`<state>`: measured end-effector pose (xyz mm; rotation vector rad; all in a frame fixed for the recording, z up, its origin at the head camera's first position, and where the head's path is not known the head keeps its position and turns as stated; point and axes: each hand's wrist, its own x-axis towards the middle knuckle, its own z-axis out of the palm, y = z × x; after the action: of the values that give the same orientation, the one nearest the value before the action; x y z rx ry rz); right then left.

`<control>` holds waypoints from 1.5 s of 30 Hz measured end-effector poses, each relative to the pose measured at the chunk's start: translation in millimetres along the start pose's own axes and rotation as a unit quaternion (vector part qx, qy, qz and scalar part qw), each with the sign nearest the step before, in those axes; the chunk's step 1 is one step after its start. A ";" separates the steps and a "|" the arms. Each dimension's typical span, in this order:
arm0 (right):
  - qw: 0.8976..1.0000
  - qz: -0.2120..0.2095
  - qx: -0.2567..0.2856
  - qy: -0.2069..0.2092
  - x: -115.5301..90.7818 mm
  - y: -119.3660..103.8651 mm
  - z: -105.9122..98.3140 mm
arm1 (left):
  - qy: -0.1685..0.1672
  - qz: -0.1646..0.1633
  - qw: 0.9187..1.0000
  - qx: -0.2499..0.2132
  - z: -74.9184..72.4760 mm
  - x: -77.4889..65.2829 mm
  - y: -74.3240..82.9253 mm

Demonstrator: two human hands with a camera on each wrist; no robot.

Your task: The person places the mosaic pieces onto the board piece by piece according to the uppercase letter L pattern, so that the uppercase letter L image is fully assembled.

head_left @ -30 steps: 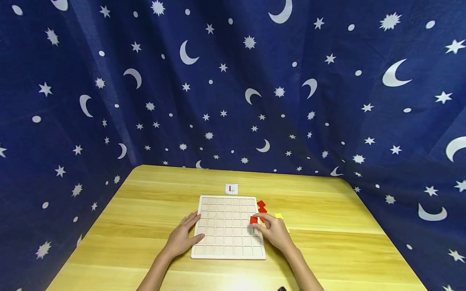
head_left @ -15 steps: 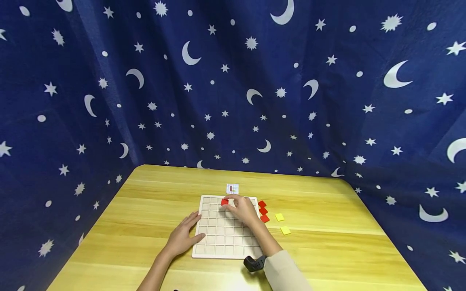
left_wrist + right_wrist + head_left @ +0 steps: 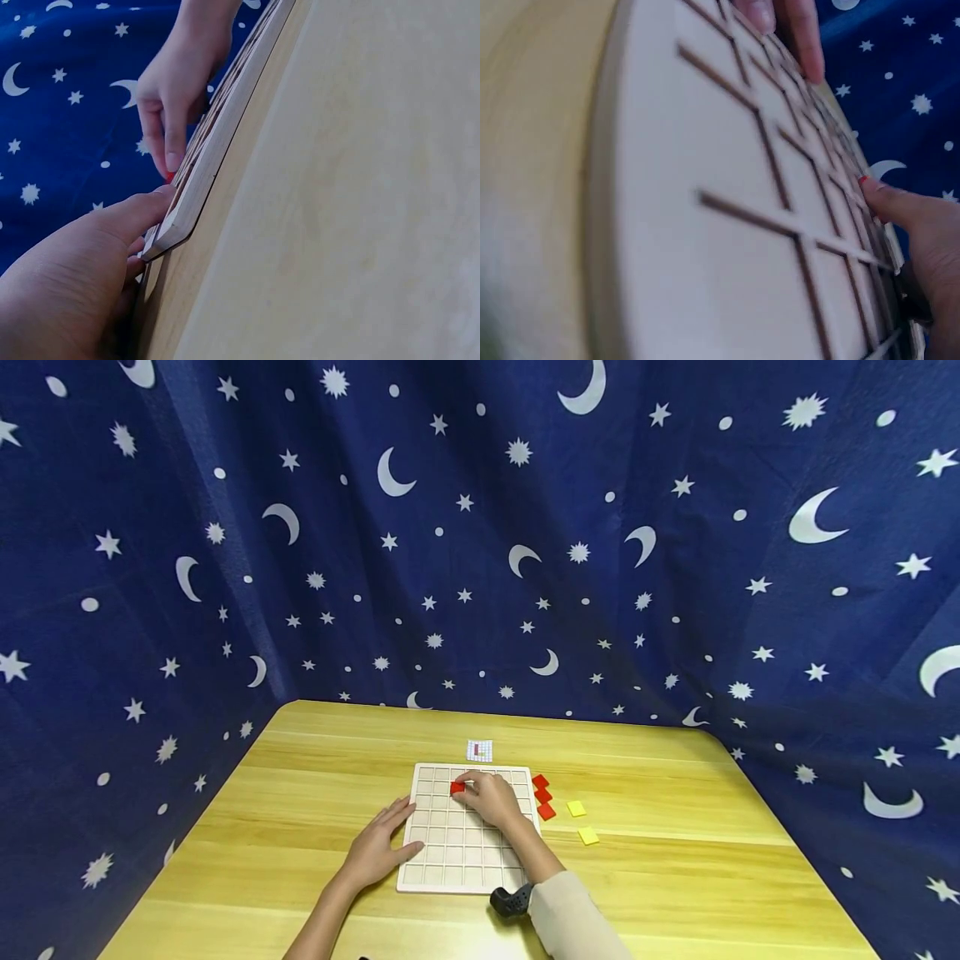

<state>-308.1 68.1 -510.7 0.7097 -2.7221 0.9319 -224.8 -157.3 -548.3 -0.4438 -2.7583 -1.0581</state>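
Observation:
A square white grid board (image 3: 442,853) lies on the table. My left hand (image 3: 375,852) rests at its left edge, fingers spread and fairly straight, with the thumb over the rim. My right hand (image 3: 491,800) reaches across the board and pinches a small red square tile (image 3: 457,787) between thumb and fingers, close over a cell in the upper part of the grid. The right wrist view shows the tile's red edge (image 3: 863,180) at the fingertips, low against the grid. Part of the board is hidden under the right hand and forearm.
Several red tiles (image 3: 543,796) lie along the board's right edge. Two yellow tiles, one nearer the front (image 3: 588,836), lie farther right. Behind the board is a small card (image 3: 480,751) printed with a grid. A dark blue curtain (image 3: 480,568) encloses the wooden table (image 3: 675,860).
My right hand has carried the red tile from the board's right edge leftward to the upper grid, then slightly nearer and lower. The left hand has stayed at the left edge.

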 end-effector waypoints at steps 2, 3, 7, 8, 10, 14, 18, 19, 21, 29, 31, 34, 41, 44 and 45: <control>1.000 0.000 -0.002 0.005 -1.2 1.3 3.4 | 0.002 0.001 1.000 0.000 0.5 -0.6 -0.4; 1.000 0.002 -0.005 0.009 -1.2 2.7 5.4 | 0.001 0.002 1.000 -0.001 0.8 -0.7 -0.5; 1.000 0.009 -0.008 0.016 0.3 5.2 10.3 | 0.002 0.002 1.000 -0.003 1.3 -1.2 -0.6; 1.000 0.012 -0.006 0.016 0.8 4.8 10.2 | 0.002 0.002 1.000 -0.003 1.3 -1.0 -0.6; 1.000 0.019 -0.002 0.015 2.1 3.8 9.7 | 0.004 0.005 1.000 -0.002 1.5 -0.6 -1.0; 1.000 0.026 0.001 0.012 2.1 0.6 7.9 | 0.006 0.007 1.000 0.001 1.4 0.3 -2.0; 1.000 0.018 0.011 0.019 -5.4 -3.6 3.5 | 0.006 0.006 1.000 0.002 2.1 0.3 -2.7; 0.999 0.015 0.019 0.024 -8.4 -4.5 1.6 | 0.005 0.005 1.000 0.001 2.6 0.3 -2.8; 0.998 0.014 0.042 0.035 -14.9 -5.6 -2.9 | 0.005 0.008 1.000 0.000 3.1 0.2 -2.7; 0.992 0.007 0.085 0.095 -38.4 3.1 -24.1 | 0.010 0.017 1.000 0.007 3.1 0.3 -4.4; 0.989 0.012 0.088 0.120 -43.8 9.3 -29.2 | 0.011 0.018 1.000 0.008 3.1 0.7 -4.8; 0.984 0.029 0.081 0.159 -53.2 22.3 -35.3 | 0.010 0.012 1.000 0.000 3.0 0.9 -4.3; 0.972 0.062 0.064 0.218 -75.9 50.0 -46.7 | 0.011 0.015 1.000 -0.001 2.0 -0.1 -3.2; 0.971 0.075 0.059 0.219 -83.6 57.2 -51.0 | 0.007 0.008 1.000 -0.005 1.9 -0.1 -3.1; 0.971 0.083 0.058 0.215 -85.7 58.6 -52.6 | 0.005 0.005 1.000 -0.005 1.9 -0.1 -3.1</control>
<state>-261.7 173.5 -527.1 0.2540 -2.3800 1.1363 -225.8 -158.2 -551.6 -0.4528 -2.7409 -1.0686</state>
